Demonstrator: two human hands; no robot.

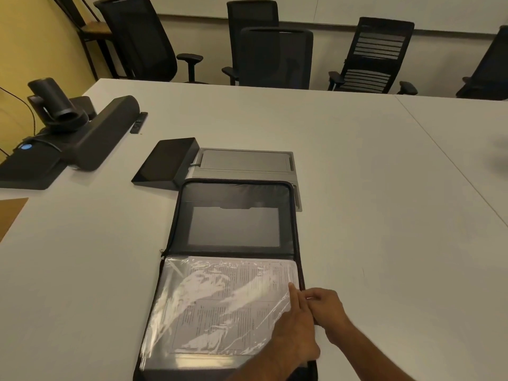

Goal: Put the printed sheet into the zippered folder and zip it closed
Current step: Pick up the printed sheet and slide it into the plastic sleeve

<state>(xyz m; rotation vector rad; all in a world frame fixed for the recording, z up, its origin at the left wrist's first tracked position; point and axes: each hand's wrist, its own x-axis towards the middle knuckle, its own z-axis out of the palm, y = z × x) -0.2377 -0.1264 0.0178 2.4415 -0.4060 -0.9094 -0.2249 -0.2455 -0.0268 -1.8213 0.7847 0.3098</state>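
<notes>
The black zippered folder (pixel 236 193) lies open on the white table, its lid half away from me and its base half near me. The printed sheet (pixel 228 303) rests in the base half under a crinkled clear plastic sleeve (pixel 170 292). My left hand (pixel 295 331) lies on the sleeve's right side with its index finger stretched along the edge; its thumb is hidden. My right hand (pixel 325 307) sits just outside the folder's right rim, fingertips pinched together at the sleeve's edge by the zipper track (pixel 298 243).
A grey flat panel (pixel 247 166) and a black wedge-shaped device (pixel 167 163) lie just beyond the folder. A black conference camera and speaker bar (pixel 82 133) stand at the far left. Several black office chairs (pixel 275 56) line the table's far side. A brown card (pixel 11 213) lies at the left edge.
</notes>
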